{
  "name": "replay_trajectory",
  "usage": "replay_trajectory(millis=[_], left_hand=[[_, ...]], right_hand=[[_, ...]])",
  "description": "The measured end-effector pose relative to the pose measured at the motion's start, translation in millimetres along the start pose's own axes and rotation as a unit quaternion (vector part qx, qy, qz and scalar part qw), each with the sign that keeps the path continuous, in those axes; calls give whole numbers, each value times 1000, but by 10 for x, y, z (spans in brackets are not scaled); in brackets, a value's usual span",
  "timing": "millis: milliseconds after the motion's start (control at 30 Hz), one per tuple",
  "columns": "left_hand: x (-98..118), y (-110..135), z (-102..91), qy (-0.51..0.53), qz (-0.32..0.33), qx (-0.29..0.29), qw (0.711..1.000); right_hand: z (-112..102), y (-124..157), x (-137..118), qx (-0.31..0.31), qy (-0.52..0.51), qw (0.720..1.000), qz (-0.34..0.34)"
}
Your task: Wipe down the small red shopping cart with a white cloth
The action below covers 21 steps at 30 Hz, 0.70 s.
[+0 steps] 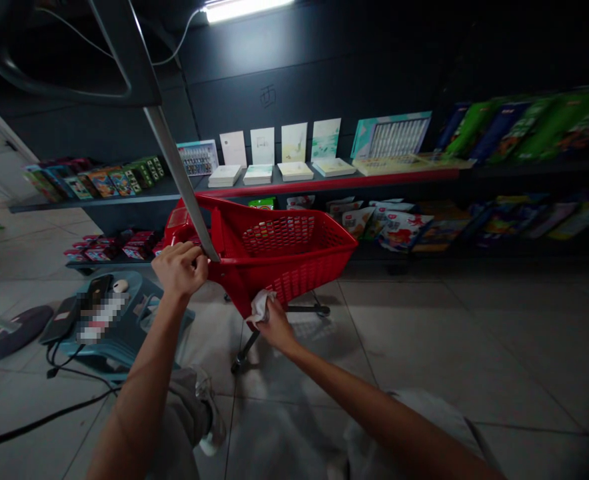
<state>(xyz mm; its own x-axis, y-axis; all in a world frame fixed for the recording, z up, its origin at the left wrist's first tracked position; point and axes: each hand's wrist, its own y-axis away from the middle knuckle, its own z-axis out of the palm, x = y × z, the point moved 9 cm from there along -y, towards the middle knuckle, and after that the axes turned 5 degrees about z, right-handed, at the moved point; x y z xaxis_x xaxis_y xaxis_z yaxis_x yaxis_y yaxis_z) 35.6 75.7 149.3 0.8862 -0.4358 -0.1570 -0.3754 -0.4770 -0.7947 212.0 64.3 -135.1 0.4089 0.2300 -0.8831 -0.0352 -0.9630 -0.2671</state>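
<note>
A small red plastic shopping cart [284,250] stands on the tiled floor in front of me, its basket empty. My left hand [180,267] is closed around the grey metal handle bar [179,177] where it meets the cart's rear edge. My right hand [274,323] is closed on a crumpled white cloth [261,307] and presses it against the lower outside of the red basket, near its rear corner. The cart's dark wheeled frame [294,313] shows beneath the basket.
Long dark shelves [324,183] with a red edge carry books, cards and colourful packets along the wall. A blue plastic stool [119,327] with phones and cables on it stands at the left, with a black cable across the floor. My knees show below.
</note>
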Motion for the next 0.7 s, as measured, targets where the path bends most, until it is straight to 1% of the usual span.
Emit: replay_trajectory(millis=[67,133,200,267,333,400,467,533,600,633,700], left_hand=[[-5,3,-16,6,4,2,1000],[-10,6,-26,12,3,0,1000],[-13,9,-25,19,2,-4,1000],[-7,15,-20,26,9,-7,1000],[0,25,-15,32,20,-2,999],[-1,35,-11,33,30,8,999],[-8,44,-2,33,36,18,999],[-19,48,12,32,37,23,999],[-30,50,23,31,33,26,999],[-34,51,27,31,30,26,999],[-41,53,35,35,23,25,999]], right_hand=[[-122,2,-53,-68,76,992,-71],[-302,24,-44,-100,174,969,-142],[-568,1,29,-90,261,943,-184],[-904,-90,131,-57,320,926,-195],[-1266,-221,237,-22,354,917,-184],[-1634,-361,340,21,371,915,-158],[-1995,-478,441,82,366,919,-123],[-2310,-557,554,152,334,926,-87],[-2555,-606,703,225,279,933,-44],[-2646,-621,798,260,247,933,-14],[-2727,-631,1009,315,186,929,56]])
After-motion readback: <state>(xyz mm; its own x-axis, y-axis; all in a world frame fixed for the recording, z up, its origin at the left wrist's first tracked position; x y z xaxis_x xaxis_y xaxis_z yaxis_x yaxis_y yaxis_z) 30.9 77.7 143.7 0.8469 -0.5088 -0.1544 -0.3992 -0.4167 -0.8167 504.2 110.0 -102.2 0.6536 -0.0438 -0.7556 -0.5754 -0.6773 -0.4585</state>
